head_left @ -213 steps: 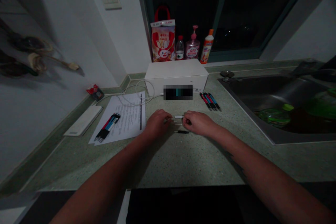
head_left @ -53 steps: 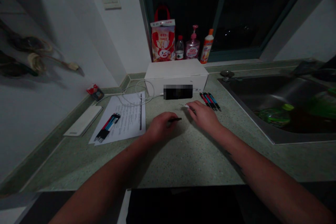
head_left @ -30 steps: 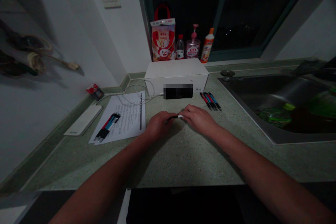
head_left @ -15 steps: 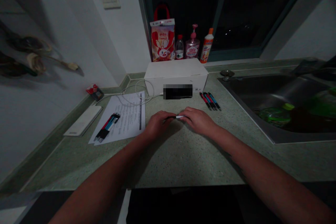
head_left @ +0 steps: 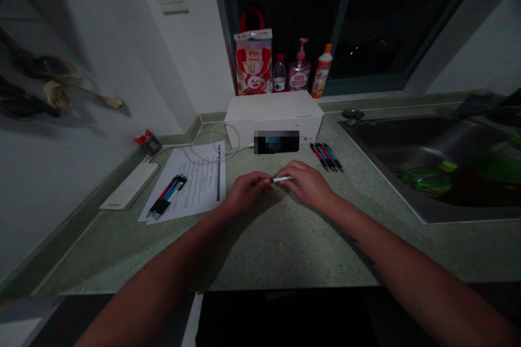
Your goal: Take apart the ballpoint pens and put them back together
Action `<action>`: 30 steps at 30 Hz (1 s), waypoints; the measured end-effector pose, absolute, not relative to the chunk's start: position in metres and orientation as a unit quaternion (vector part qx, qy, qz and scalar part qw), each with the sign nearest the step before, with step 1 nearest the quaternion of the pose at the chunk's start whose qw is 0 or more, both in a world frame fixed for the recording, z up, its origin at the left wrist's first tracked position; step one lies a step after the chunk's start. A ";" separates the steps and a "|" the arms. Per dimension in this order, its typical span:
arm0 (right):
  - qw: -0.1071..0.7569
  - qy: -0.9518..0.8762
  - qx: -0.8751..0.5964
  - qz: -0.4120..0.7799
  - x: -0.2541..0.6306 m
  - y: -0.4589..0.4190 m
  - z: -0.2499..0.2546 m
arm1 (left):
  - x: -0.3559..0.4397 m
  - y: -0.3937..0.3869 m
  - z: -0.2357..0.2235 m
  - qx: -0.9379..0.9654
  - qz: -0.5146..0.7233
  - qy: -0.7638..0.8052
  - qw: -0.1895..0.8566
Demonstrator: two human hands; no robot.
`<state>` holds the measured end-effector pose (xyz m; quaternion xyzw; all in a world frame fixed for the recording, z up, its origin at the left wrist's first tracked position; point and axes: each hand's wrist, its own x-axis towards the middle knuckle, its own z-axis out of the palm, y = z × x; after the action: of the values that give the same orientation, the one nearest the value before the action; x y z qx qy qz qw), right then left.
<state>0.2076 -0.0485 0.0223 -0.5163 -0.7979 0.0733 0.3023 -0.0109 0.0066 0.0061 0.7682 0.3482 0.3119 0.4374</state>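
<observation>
A slim pen (head_left: 280, 179), white on its right part and dark on its left, lies level between my two hands above the counter. My left hand (head_left: 247, 191) pinches the dark end. My right hand (head_left: 307, 181) grips the white end, its fingertips covering the tip. Just behind my right hand, several pens (head_left: 326, 156) with red, black and blue barrels lie side by side on the counter. On the left, another bunch of pens (head_left: 166, 197) rests on printed sheets of paper (head_left: 203, 173).
A white box (head_left: 272, 108) stands at the back, a phone (head_left: 280, 143) with a white cable leaning on it. Bottles (head_left: 299, 73) and a red bag (head_left: 254, 62) stand behind. A steel sink (head_left: 382, 173) is on the right; a white flat box (head_left: 130, 187) lies left.
The pen has shifted slightly to the right, and more of its white part shows. My right hand's fingers have lifted a little; both hands keep hold of it.
</observation>
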 end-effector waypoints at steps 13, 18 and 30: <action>0.259 -0.793 -0.544 0.090 0.203 -0.047 0.021 | -0.012 0.006 0.004 0.778 0.368 0.340 0.379; 0.265 -0.783 -0.556 0.088 0.204 -0.048 0.024 | -0.010 0.005 0.005 0.757 0.360 0.379 0.391; 0.279 -0.775 -0.560 0.085 0.207 -0.047 0.024 | -0.011 0.009 0.006 0.728 0.387 0.394 0.407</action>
<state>0.2066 -0.0471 0.0239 -0.5604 -0.7752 0.0847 0.2791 -0.0110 0.0094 0.0063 0.7280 0.3941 0.3865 0.4065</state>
